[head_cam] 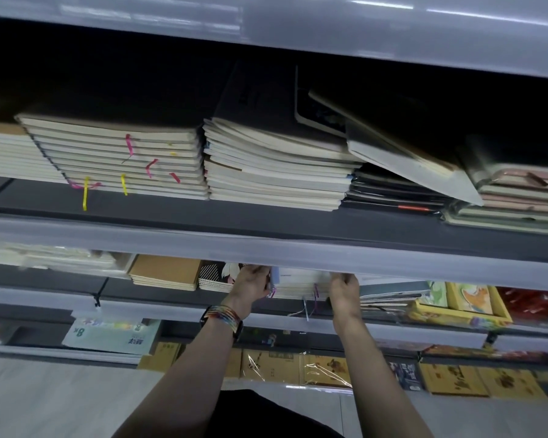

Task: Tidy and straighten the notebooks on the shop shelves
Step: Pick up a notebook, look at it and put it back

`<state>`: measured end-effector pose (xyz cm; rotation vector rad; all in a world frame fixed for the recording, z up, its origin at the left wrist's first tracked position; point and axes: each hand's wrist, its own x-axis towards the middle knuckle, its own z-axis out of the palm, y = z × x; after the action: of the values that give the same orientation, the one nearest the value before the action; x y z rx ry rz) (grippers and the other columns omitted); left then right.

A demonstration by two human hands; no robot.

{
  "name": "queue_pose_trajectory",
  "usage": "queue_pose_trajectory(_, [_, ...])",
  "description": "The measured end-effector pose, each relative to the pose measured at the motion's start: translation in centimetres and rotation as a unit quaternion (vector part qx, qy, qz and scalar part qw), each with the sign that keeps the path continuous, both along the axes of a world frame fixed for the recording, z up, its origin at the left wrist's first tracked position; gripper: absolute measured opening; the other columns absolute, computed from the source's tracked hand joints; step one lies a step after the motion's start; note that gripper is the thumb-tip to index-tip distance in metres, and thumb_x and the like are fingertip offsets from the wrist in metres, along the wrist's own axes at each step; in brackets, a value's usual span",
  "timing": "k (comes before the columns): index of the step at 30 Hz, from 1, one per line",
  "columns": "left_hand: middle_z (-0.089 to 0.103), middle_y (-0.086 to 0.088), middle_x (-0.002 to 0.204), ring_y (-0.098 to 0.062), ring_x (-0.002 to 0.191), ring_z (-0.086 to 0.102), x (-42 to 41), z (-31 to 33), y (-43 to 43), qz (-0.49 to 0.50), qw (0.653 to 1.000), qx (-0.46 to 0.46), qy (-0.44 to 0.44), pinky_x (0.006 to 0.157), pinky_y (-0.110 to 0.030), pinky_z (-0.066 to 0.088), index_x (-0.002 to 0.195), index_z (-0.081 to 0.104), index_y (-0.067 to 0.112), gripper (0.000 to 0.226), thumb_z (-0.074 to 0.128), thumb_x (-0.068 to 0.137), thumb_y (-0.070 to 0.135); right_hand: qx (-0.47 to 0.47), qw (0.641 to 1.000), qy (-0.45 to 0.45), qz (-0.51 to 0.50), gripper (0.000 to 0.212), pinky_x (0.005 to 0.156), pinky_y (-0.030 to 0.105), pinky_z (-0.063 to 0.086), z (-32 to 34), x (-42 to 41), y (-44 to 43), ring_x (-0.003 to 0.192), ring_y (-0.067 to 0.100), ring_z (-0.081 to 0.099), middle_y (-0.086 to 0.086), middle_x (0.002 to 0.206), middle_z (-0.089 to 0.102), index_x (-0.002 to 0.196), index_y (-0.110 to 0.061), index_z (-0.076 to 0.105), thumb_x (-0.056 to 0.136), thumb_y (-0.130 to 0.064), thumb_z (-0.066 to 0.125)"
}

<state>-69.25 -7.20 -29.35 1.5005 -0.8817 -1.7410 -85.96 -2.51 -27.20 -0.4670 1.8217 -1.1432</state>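
Observation:
On the lower shelf a pale stack of notebooks (299, 284) with ribbon markers sits between my two hands. My left hand (250, 284) grips its left side, fingers curled round the edge. My right hand (345, 289) grips its right side. The shelf lip (266, 248) above hides the top of the stack and my fingertips. On the shelf above lie a cream stack with pink and yellow ribbons (121, 156), a bowed white stack (276, 172), and a dark notebook (402, 143) lying tilted across black notebooks (389, 191).
Brown kraft notebooks (165, 273) and a striped stack (212, 278) lie left of my hands, grey notebooks (393, 294) and a yellow box (456, 308) to the right. Lower shelves hold wrapped yellow books (298, 368) and a pale green pack (108, 336).

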Motion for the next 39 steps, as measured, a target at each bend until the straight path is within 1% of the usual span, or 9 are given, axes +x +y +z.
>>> queue_pose_trajectory(4, [0.067,-0.012,0.117,-0.026,0.109,0.065,-0.2,-0.4,-0.2,-0.009,1.000,-0.013,-0.026,0.086,-0.031,0.058,0.103,0.063,0.017,0.017,0.054,0.101,0.031,-0.004,0.999,-0.031,-0.005,0.024,0.115,0.052,0.033,-0.7,-0.3,0.2,0.128,0.028,0.046,0.004,0.129,0.055,0.123,-0.021,0.051,0.104,-0.035,0.048])
queue_pose_trajectory(8, [0.066,-0.012,0.120,-0.025,0.110,0.064,-0.1,-1.4,-0.5,-0.016,0.999,-0.009,-0.026,0.090,-0.036,0.057,0.111,0.064,0.013,0.024,0.052,0.102,0.032,-0.013,0.999,-0.049,-0.006,0.045,0.114,0.055,0.033,-1.3,-0.4,0.4,0.131,0.026,0.044,0.001,0.139,0.052,0.137,-0.022,0.048,0.101,-0.048,0.048])
queue_pose_trajectory(11, [0.068,-0.014,0.111,-0.025,0.100,0.063,-0.1,-1.9,-0.5,-0.009,0.999,0.002,-0.039,0.099,-0.045,0.051,0.100,0.065,0.014,0.028,0.050,0.102,0.038,-0.011,0.999,-0.048,-0.010,0.054,0.114,0.058,0.033,-3.0,-0.6,0.4,0.136,0.033,0.044,0.007,0.147,0.050,0.141,-0.026,0.047,0.097,-0.058,0.045])
queue_pose_trajectory(13, [0.069,-0.011,0.112,-0.026,0.106,0.064,-0.1,-2.3,-0.4,-0.003,0.999,0.008,-0.051,0.103,-0.045,0.049,0.096,0.064,0.019,0.028,0.048,0.102,0.041,-0.012,0.999,-0.050,-0.013,0.060,0.114,0.059,0.033,-2.9,-0.5,0.5,0.137,0.034,0.043,0.007,0.149,0.048,0.142,-0.027,0.047,0.096,-0.064,0.041])
queue_pose_trajectory(17, [0.068,-0.010,0.116,-0.027,0.112,0.062,-0.3,-2.9,-0.2,-0.011,0.998,0.030,-0.062,0.107,-0.047,0.044,0.107,0.064,0.020,0.035,0.045,0.101,0.049,-0.022,0.998,-0.052,-0.021,0.059,0.118,0.057,0.028,-2.5,-0.4,0.8,0.141,0.035,0.038,0.008,0.151,0.046,0.145,-0.026,0.045,0.099,-0.063,0.035])
queue_pose_trajectory(21, [0.066,-0.023,0.121,-0.035,0.116,0.061,-0.5,-3.3,-0.3,-0.017,0.997,0.043,-0.058,0.107,-0.048,0.045,0.092,0.064,0.017,0.038,0.045,0.101,0.049,-0.035,0.997,-0.065,-0.022,0.060,0.120,0.051,0.023,-2.7,-0.8,1.0,0.144,0.031,0.035,0.005,0.154,0.042,0.148,-0.026,0.042,0.100,-0.062,0.034])
queue_pose_trajectory(28, [0.061,-0.014,0.107,-0.024,0.099,0.058,-0.7,-3.6,-0.2,-0.007,0.998,0.040,-0.040,0.104,-0.040,0.049,0.091,0.060,0.016,0.033,0.043,0.103,0.042,-0.032,0.995,-0.087,-0.027,0.074,0.121,0.050,0.019,-3.4,-1.0,1.5,0.147,0.030,0.030,0.003,0.160,0.035,0.154,-0.028,0.033,0.095,-0.071,0.029])
queue_pose_trajectory(36, [0.066,-0.016,0.118,-0.030,0.115,0.060,-0.2,-4.6,1.0,-0.030,0.997,0.045,-0.057,0.111,-0.046,0.040,0.091,0.062,0.019,0.039,0.044,0.100,0.052,-0.007,0.998,-0.060,-0.019,0.069,0.119,0.049,0.019,-3.6,-0.3,1.8,0.147,0.032,0.028,0.009,0.160,0.032,0.155,-0.024,0.030,0.100,-0.065,0.024])
queue_pose_trajectory(39, [0.064,-0.009,0.105,-0.024,0.108,0.058,-0.1,-5.1,1.1,-0.036,0.997,0.047,-0.055,0.113,-0.045,0.038,0.087,0.061,0.019,0.038,0.044,0.100,0.051,0.000,0.998,-0.059,-0.017,0.073,0.119,0.052,0.018,-3.7,-0.1,1.8,0.147,0.034,0.027,0.010,0.160,0.031,0.155,-0.023,0.030,0.098,-0.068,0.022])
